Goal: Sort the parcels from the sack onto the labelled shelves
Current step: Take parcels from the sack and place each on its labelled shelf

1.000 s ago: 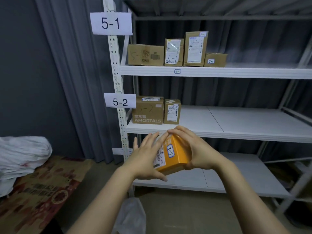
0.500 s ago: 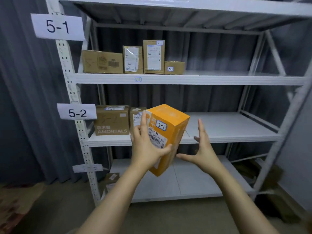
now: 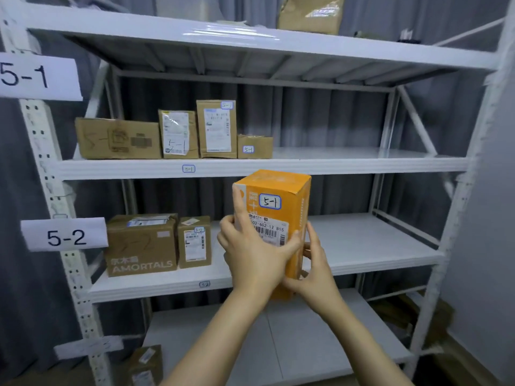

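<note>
Subject: one orange parcel [image 3: 278, 213], held upright in mid-air at the centre of the view, in front of the rack and touching no shelf. Its top edge overlaps the front lip of the 5-1 shelf [image 3: 362, 165]; its lower end hangs below the front edge of the 5-2 shelf [image 3: 376, 263]. A handwritten sticker [image 3: 269, 202] on its front reads 5-1.

Left hand [image 3: 253, 260]: curled round the parcel's left edge and front face, thumb laid across the barcode label, one finger straight up the left corner. Right hand [image 3: 315, 271]: curled round the lower right edge, fingers behind the side face and thumb near the bottom corner. Both have firm hold of the parcel.

5-1 shelf: four brown boxes stand in a row at 10 to 11 o'clock, ending with a small box [image 3: 254, 147] at 12 o'clock. From that box's right edge to the right upright [image 3: 457, 218], the shelf surface is bare, from 1 through 2 o'clock.

5-2 shelf: two brown boxes [image 3: 142, 246] at 9 o'clock, close together; the board shows bare at 3 o'clock.

Paper signs 5-1 [image 3: 36, 76] and 5-2 [image 3: 65, 235] are fixed to the left upright. The bottom shelf [image 3: 306, 344] lies at 5 o'clock.
</note>
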